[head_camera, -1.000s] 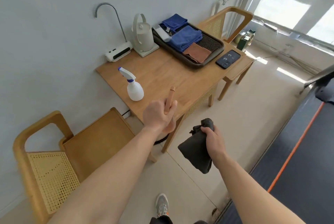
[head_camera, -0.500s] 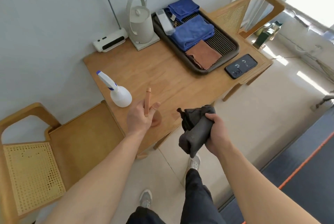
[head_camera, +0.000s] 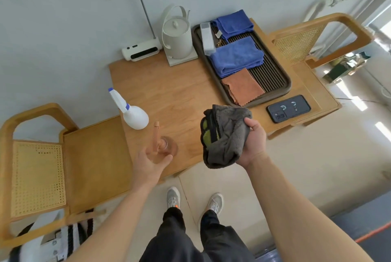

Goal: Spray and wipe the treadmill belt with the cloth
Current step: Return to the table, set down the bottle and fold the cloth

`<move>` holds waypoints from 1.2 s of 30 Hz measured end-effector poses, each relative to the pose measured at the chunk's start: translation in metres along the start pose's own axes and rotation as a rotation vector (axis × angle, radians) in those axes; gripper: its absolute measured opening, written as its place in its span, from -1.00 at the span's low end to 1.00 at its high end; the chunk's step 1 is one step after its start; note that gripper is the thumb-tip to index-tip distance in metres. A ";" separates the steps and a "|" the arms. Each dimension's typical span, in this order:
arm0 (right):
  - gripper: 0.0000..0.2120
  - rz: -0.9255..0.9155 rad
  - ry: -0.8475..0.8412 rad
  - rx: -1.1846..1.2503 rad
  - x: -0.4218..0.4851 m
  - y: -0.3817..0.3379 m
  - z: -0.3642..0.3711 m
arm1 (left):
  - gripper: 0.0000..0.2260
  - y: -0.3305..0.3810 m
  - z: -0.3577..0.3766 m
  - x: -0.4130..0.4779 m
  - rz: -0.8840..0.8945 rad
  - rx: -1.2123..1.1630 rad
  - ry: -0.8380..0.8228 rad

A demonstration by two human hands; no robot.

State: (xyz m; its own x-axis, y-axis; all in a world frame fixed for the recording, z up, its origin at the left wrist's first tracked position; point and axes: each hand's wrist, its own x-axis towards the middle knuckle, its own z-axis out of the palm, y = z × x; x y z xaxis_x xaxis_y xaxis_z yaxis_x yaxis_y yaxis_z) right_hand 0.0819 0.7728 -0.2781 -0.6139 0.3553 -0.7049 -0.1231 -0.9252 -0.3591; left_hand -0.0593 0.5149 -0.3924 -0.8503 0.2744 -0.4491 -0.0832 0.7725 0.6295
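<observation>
My right hand grips a bunched dark grey cloth with a yellow-green patch, held over the front edge of the wooden table. My left hand hovers open just in front of a small orange-tinted spray bottle, which stands upright on the table near its front edge. A white spray bottle with a blue-and-white nozzle stands to the left of it. A corner of the dark treadmill belt with an orange stripe shows at the bottom right.
A dark tray holds blue and orange folded cloths and a remote. A phone, a white kettle and a water dispenser also sit on the table. Wooden cane chairs flank it on both sides.
I have stepped up to the table. My left hand has set the orange spray bottle down and opened. My right hand has carried the cloth up over the table edge.
</observation>
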 end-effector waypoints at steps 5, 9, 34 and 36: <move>-0.43 -0.025 -0.083 -0.002 0.011 -0.009 0.014 | -0.73 -0.012 0.016 -0.060 -0.250 0.213 -0.486; -0.57 -0.019 -0.084 -0.118 0.019 -0.008 0.020 | -0.58 0.048 0.050 -0.053 -0.233 -0.148 -0.663; -0.51 -0.536 0.232 -1.399 0.047 -0.060 0.043 | -0.40 0.208 0.041 0.014 0.059 -0.754 -0.551; -0.63 -0.461 0.338 -1.236 0.042 -0.056 0.049 | -0.33 0.211 0.038 0.017 0.075 -0.758 -0.547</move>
State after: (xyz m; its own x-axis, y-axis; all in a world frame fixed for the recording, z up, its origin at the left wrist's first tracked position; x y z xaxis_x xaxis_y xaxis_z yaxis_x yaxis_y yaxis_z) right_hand 0.0251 0.8330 -0.2576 -0.4662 0.7769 -0.4231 0.6188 -0.0555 -0.7836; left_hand -0.0716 0.7040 -0.2915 -0.5207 0.6882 -0.5052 -0.5184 0.2153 0.8276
